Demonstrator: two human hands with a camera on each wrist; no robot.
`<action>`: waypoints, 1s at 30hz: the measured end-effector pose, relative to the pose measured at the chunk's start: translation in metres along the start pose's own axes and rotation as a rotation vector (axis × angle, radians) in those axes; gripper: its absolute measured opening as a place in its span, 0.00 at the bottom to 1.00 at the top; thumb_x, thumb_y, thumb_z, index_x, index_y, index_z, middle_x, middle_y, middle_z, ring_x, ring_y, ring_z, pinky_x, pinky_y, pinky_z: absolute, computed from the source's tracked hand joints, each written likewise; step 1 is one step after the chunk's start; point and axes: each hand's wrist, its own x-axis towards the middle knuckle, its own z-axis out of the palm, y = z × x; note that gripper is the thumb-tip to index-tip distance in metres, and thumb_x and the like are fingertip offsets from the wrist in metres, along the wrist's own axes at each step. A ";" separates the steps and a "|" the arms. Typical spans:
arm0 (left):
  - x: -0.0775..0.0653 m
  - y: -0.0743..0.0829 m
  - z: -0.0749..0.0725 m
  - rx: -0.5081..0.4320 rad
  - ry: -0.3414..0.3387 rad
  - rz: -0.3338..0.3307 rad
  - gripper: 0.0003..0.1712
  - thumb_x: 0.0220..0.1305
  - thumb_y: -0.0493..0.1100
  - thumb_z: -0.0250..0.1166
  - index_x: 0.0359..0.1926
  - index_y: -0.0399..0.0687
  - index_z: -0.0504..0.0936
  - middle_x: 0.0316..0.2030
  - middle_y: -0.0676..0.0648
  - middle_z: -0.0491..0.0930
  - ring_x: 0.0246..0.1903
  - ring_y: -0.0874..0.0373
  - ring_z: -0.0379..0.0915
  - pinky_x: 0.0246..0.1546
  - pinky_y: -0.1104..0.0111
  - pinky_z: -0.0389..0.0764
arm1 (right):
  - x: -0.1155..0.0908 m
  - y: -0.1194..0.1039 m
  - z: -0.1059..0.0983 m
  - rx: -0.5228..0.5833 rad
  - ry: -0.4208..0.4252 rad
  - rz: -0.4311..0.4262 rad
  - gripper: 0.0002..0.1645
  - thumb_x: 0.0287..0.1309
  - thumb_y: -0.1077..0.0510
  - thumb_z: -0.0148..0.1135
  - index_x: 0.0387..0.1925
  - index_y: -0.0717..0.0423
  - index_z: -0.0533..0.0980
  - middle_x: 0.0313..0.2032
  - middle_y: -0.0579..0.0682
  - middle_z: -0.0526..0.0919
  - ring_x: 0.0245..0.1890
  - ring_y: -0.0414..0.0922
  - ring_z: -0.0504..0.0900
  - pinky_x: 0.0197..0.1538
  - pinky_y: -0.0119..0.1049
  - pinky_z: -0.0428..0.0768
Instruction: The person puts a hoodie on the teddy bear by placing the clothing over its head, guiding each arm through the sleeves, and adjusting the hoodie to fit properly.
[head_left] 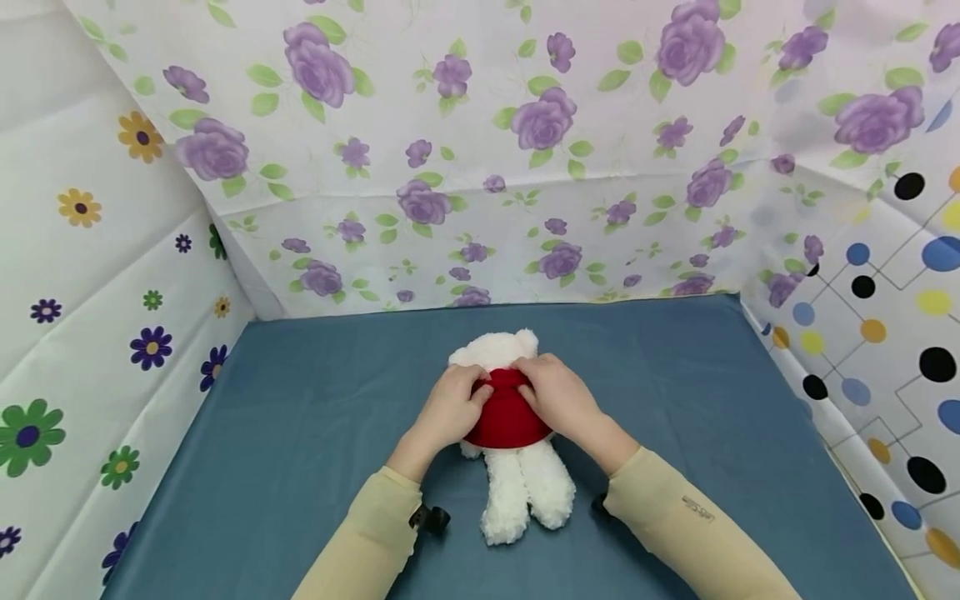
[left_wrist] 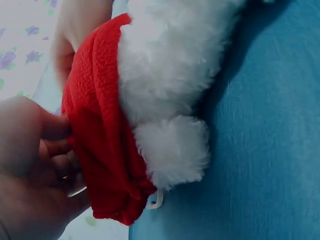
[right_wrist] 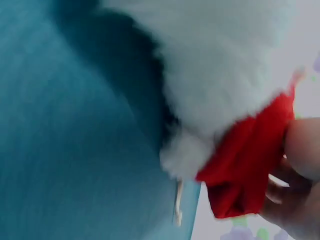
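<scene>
A white plush bear (head_left: 491, 350) lies on the blue cloth, its head away from me and its fluffy legs (head_left: 506, 500) towards me. It wears a red fleece garment (head_left: 510, 421) around its body. My left hand (head_left: 456, 402) pinches the garment near the neck, on the left; the thumb and fingers meet the red fabric in the left wrist view. Opposite it, my right hand (head_left: 558, 396) pinches the garment's upper right side. Beside a fluffy paw (left_wrist: 175, 150), a pale cord-like piece (right_wrist: 178, 202) sticks out. The bear's face cannot be seen.
Blue cloth (head_left: 337, 417) covers the table. White sheets with purple flowers (head_left: 427, 200) hang behind it, with a flower-print sheet (head_left: 67, 300) on the left and a dotted sheet (head_left: 885, 333) on the right. A black wrist device (head_left: 430, 518) sits under the left sleeve.
</scene>
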 end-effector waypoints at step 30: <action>-0.035 -0.033 -0.019 -0.360 0.049 -0.353 0.34 0.78 0.57 0.65 0.69 0.38 0.69 0.60 0.36 0.76 0.49 0.44 0.79 0.47 0.52 0.82 | -0.031 0.030 -0.014 0.449 0.126 0.114 0.24 0.79 0.51 0.63 0.71 0.51 0.77 0.70 0.55 0.75 0.69 0.58 0.74 0.64 0.61 0.78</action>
